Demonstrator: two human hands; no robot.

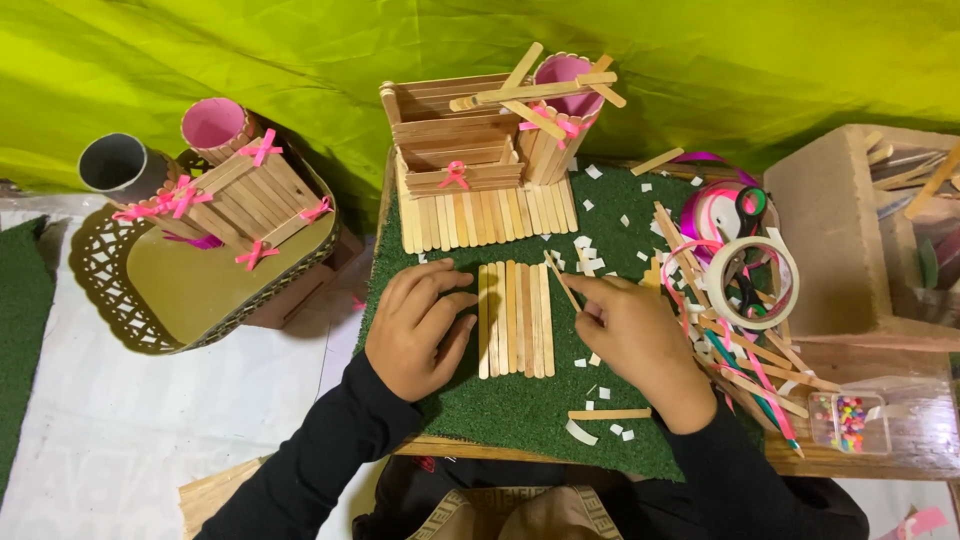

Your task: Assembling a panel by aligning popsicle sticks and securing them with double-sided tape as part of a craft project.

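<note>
Several wooden craft sticks (pixel 515 318) lie side by side in a flat row on a green turf mat (pixel 500 400). My left hand (pixel 420 325) rests on the mat, its fingers pressed against the row's left edge. My right hand (pixel 630 335) pinches one thin wooden stick (pixel 561 280) that slants up and left over the row's right edge. Behind the row stands a finished stick-built organiser (pixel 480 160) with a pink-lined tube and small pink bows.
A pile of loose sticks, pink ribbon, a tape roll (pixel 752 283) and scissors lie right of my hand. A bead box (pixel 850 422) and cardboard box (pixel 835 235) sit further right. Another stick organiser on a gold tray (pixel 215 265) stands left. White paper scraps dot the mat.
</note>
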